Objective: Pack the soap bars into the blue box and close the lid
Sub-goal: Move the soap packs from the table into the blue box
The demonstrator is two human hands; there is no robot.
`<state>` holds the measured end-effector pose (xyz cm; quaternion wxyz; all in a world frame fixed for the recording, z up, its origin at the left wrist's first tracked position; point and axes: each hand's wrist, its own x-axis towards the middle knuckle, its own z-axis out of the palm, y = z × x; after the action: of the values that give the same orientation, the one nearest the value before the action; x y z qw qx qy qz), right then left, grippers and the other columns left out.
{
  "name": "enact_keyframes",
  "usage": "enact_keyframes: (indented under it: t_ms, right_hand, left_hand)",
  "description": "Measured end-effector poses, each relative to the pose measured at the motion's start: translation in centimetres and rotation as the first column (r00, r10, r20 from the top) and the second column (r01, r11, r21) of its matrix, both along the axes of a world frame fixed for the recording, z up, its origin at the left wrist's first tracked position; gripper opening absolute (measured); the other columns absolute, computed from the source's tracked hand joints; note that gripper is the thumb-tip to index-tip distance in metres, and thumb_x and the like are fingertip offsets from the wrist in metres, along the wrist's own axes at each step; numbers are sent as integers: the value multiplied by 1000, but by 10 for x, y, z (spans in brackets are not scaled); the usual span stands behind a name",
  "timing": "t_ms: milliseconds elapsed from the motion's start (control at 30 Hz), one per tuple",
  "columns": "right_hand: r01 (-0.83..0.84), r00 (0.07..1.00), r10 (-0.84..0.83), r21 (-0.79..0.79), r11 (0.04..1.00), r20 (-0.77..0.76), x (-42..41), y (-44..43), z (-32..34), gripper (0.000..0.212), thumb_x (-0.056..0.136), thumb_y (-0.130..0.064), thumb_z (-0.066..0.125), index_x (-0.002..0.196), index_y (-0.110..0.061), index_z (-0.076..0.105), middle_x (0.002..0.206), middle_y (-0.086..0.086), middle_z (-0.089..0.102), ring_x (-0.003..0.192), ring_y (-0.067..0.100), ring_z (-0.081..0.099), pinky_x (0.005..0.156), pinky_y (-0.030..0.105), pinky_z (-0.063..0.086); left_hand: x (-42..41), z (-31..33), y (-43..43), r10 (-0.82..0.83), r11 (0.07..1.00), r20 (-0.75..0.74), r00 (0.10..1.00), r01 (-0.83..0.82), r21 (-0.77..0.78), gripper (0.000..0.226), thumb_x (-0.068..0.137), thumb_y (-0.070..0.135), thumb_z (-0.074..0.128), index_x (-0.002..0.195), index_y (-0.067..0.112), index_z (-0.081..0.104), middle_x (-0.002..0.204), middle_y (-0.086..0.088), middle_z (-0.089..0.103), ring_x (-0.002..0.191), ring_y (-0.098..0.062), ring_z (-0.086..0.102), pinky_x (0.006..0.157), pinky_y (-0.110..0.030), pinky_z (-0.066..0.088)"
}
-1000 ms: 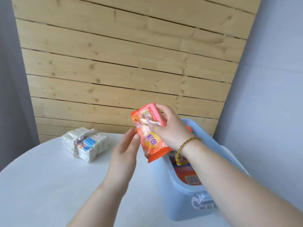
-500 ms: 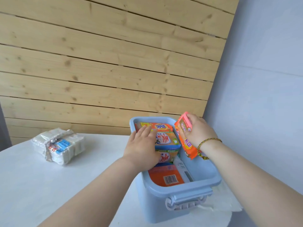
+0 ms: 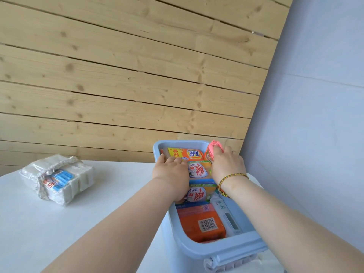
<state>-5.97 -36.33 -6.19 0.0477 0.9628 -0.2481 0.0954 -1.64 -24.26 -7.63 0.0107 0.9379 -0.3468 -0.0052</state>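
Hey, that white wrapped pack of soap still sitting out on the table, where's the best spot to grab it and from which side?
Grip the white soap pack across its two long sides, coming down from above with the left hand, the nearer one. It lies flat on the table as a broad block, with open surface all around. The loose, crinkled wrap would probably slip, so squeeze the firm bars rather than pinching the film.

Both of your forearms are bare right up to the near edge of the view, with no sleeves and no gloves on either of your hands. On your right wrist you wear a thin braided bracelet (image 3: 232, 177), its cord woven in yellow with flecks of red and green; a knotted end with small beads hangs down at the inner side of the wrist. Your left wrist carries nothing, and your fingers show no rings.
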Motion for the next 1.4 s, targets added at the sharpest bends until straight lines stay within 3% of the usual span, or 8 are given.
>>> enact_keyframes:
  t_ms: [233, 433, 633, 833, 933, 1033, 1167, 1400]
  right_hand:
    - [-1, 972, -4, -21, 1000, -236, 4, -15, -8, 48, 93, -15, 34, 141, -22, 33, 158, -1, 4, 144, 30, 0, 116, 46, 4]
    - [61, 932, -21, 100, 993, -363, 13, -26, -4, 48, 96, -26, 23, 144, -29, 24, 158, -4, -11, 145, 26, -9, 118, 45, -1]
    - [150, 953, -59, 293, 944, -298, 19, -33, -8, 57, 93, -29, 28, 147, -31, 12, 159, -4, -8, 145, 27, -8, 120, 39, 2]
    - [-78, 995, 87, 192, 978, -39, 6, -25, 6, 40, 97, -26, 30, 133, -25, 47, 158, -2, 14, 145, 20, 4, 118, 35, 3]
    - [-172, 985, 163, 182, 968, 59, -1, -19, 21, 39, 94, -25, 41, 133, -21, 48, 152, 0, 30, 142, 19, 16, 116, 30, 10]
    - [-217, 976, 219, 222, 951, 20, -4, -1, 30, 42, 93, -30, 46, 134, -22, 46, 152, 1, 27, 141, 22, 17, 114, 31, 15]
    - [-369, 927, 317, 351, 860, 199, 5, 45, 38, 37, 91, -22, 49, 127, -17, 52, 144, 1, 39, 135, 20, 26, 105, 22, 19]
    - [-469, 879, 451, 443, 764, 154, 57, 149, 22, 51, 86, -29, 53, 135, -20, 40, 144, 3, 36, 134, 24, 29, 107, 32, 28]
  left_hand:
    - [1, -2, 0, -6, 1000, 28, 1000, 6, -12, 74, 84, 31, 54, 140, 12, 10, 150, -6, 23, 139, -23, 18, 115, -41, 4]
    - [2, -3, -1, -4, 999, 37, 999, 5, -32, 71, 84, 31, 53, 140, 12, 13, 150, -6, 25, 139, -23, 19, 115, -41, 4]
    - [2, -5, 1, -9, 997, 57, 998, 13, -73, 68, 84, 34, 52, 139, 14, 17, 149, -5, 27, 138, -22, 21, 115, -40, 5]
    - [1, -2, 4, -11, 976, 14, 1000, 14, -217, 66, 80, 53, 46, 135, 19, 31, 143, -2, 39, 133, -20, 30, 114, -37, 10]
    - [-3, 0, 12, -32, 852, -130, 991, -41, -521, 49, 83, 42, 49, 127, 22, 45, 134, -1, 50, 124, -19, 39, 109, -29, 20]
    - [-9, -2, 31, -123, 613, -335, 934, -194, -766, 33, 82, 26, 56, 115, 20, 58, 105, -1, 61, 93, -12, 53, 79, -10, 39]
    - [-9, -17, 77, -85, 363, -362, 928, -310, -879, 18, 85, 15, 52, 95, 25, 64, 95, 14, 60, 93, -3, 51, 65, 10, 30]
    - [22, -49, 173, 262, 171, -490, 832, -539, -824, 26, 88, 11, 43, 107, 14, 60, 111, -4, 63, 100, -17, 54, 79, -23, 36]
